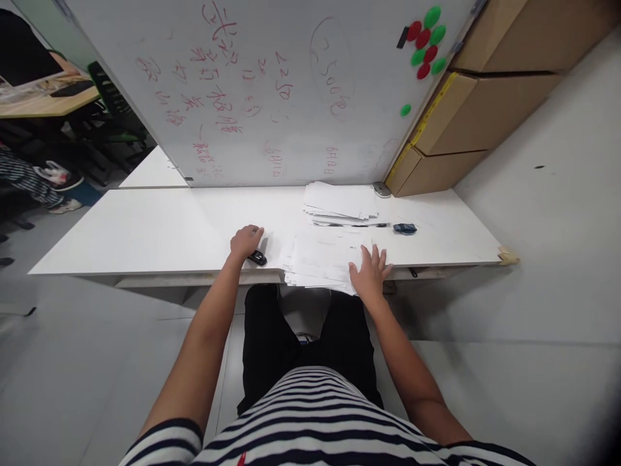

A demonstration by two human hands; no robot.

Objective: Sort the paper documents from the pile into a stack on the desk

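Note:
My left hand [246, 241] is closed on a small black stapler [259, 257] near the table's front edge. One end of the stapler shows below the hand; the rest is hidden. My right hand [369, 278] lies with fingers spread on the right edge of a loose stack of white paper sheets [323, 255]. That stack overhangs the front edge a little, and its sheets are unevenly fanned. Behind it lies a second paper stack [337, 199], with a thin black-and-white strip [352, 224] between the two.
A small dark blue packet [404, 228] lies right of the papers on the white table [160, 226]. A whiteboard [272, 116] with red writing and magnets stands behind. Cardboard boxes [436, 169] are stacked at the right by the wall. Another person's striped clothing [24, 175] shows far left.

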